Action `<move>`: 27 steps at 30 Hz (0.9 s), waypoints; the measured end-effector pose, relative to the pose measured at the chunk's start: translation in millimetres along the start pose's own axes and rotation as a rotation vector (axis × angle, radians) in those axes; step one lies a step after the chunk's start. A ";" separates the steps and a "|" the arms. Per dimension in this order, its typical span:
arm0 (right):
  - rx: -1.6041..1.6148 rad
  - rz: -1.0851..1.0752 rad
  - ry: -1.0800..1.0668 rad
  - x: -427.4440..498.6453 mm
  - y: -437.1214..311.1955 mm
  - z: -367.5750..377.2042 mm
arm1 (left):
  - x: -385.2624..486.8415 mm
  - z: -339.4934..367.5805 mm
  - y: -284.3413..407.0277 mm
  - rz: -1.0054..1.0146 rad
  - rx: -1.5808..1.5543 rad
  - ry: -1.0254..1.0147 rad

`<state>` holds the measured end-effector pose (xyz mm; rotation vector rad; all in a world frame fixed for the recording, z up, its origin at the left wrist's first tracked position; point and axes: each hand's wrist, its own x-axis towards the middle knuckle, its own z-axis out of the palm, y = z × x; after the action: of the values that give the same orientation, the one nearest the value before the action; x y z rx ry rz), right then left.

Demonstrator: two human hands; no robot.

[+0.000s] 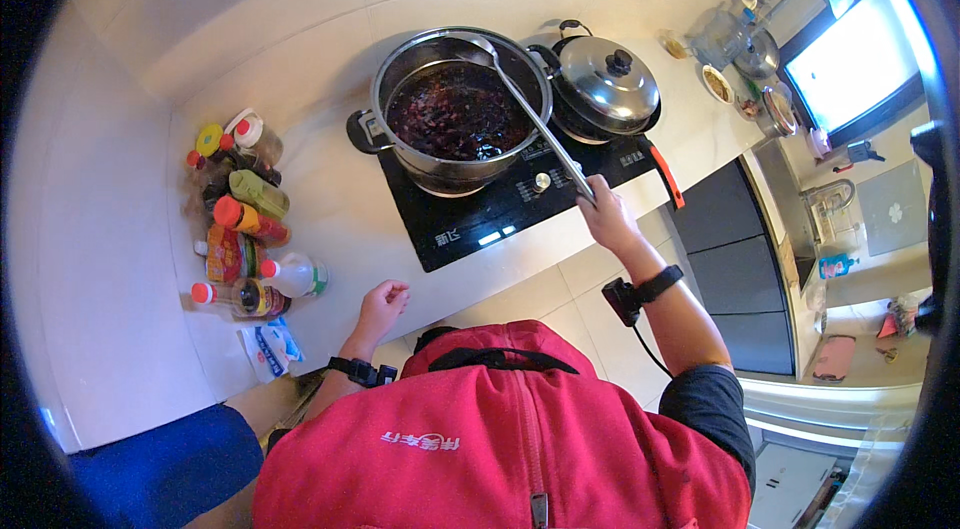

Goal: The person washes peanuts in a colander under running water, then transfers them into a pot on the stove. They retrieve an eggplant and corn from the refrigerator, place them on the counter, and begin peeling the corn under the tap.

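Observation:
My right hand [609,215] is closed around the handle of a long metal ladle [541,130]. The ladle slants up and left, and its bowl is at the far inner side of a large steel pot [457,170]. Dark red-brown liquid with small pieces in it [456,109] fills much of the pot. The pot stands on the left side of a black two-burner cooktop [457,218]. My left hand [384,308] is near the counter's front edge, fingers loosely curled, holding nothing that I can see.
A lidded wok [609,83] with an orange-tipped handle [667,173] stands on the right burner. Several seasoning bottles [255,221] and a white-blue packet [271,350] line the counter's left. Bowls and jars [718,84] stand further right, before the sink [810,229].

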<state>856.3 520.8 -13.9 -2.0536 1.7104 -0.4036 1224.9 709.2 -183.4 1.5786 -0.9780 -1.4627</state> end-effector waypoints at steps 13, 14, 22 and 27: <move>0.393 -0.252 0.015 -2.3 40.0 -47.0 | 12.4 138.4 48.2 0.119 0.044 0.034; 0.691 -0.146 -0.166 -6.8 47.0 -56.3 | 13.2 154.0 60.9 0.145 0.041 0.003; 1.839 0.303 -0.635 -86.2 200.8 -160.1 | 57.3 253.8 228.6 0.641 0.438 0.064; 1.785 0.414 -0.081 -176.9 310.6 -183.0 | 170.2 301.3 343.3 0.804 0.766 -0.008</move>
<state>468.3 623.7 -2.9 -0.3869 0.8477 -1.0932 919.6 401.7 39.8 1.3560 -2.0317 -0.5399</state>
